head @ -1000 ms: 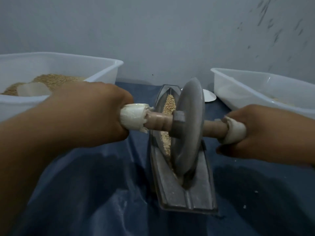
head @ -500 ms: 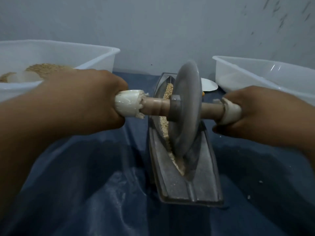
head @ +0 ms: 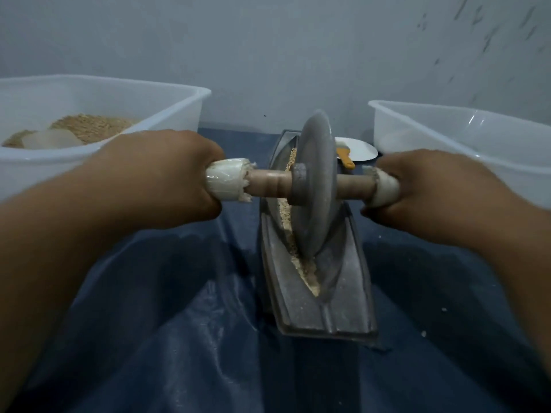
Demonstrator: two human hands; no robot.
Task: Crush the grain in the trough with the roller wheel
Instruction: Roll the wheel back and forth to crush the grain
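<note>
— Gripping what?
— My left hand (head: pixel 167 177) and right hand (head: pixel 429 189) each clench an axle end; the roller wheel (head: pixel 316 186) stands in the trough (head: pixel 348 296), on grain (head: pixel 304 266).

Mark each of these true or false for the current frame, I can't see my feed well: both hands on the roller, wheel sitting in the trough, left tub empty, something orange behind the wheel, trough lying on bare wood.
1. Both hands grip the roller's axle. True: the left hand and the right hand each hold a wrapped end.
2. The roller wheel stands in the trough. True: its edge sits in the groove on the grain.
3. The left tub is empty. False: it holds a tan heap of grain.
4. Something orange lies behind the wheel. True: an orange piece rests by a white plate.
5. The trough lies on bare wood. False: it rests on a blue sheet.
</note>
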